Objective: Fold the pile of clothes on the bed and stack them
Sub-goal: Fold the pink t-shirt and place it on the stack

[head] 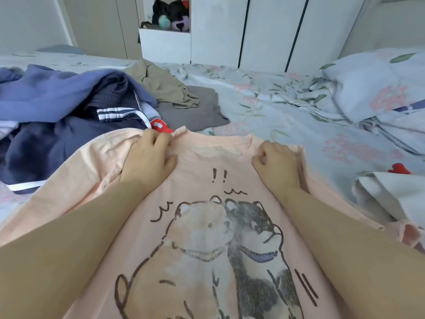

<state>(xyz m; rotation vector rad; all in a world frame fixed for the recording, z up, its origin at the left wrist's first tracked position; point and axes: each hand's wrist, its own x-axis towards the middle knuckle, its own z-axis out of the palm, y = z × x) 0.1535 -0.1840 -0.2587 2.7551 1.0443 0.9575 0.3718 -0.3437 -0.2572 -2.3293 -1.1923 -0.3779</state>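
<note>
A pink T-shirt (197, 171) with a printed cartoon of two animals lies front-up across the bed before me. My left hand (149, 157) grips its left shoulder beside the collar. My right hand (277, 163) is curled round the fabric at its right shoulder. A pile of unfolded clothes (69, 107) sits at the left: a blue sweatshirt, dark navy garments with white stripes, a red piece. Behind it lie a khaki garment (161, 86) and a grey garment (195, 111).
The bed (287, 116) has a floral sheet. A floral pillow and bunched duvet (379, 95) lie at the right. White cloth (395, 194) and a small red thing (399, 169) lie at the right edge. White wardrobes (230, 31) stand behind the bed.
</note>
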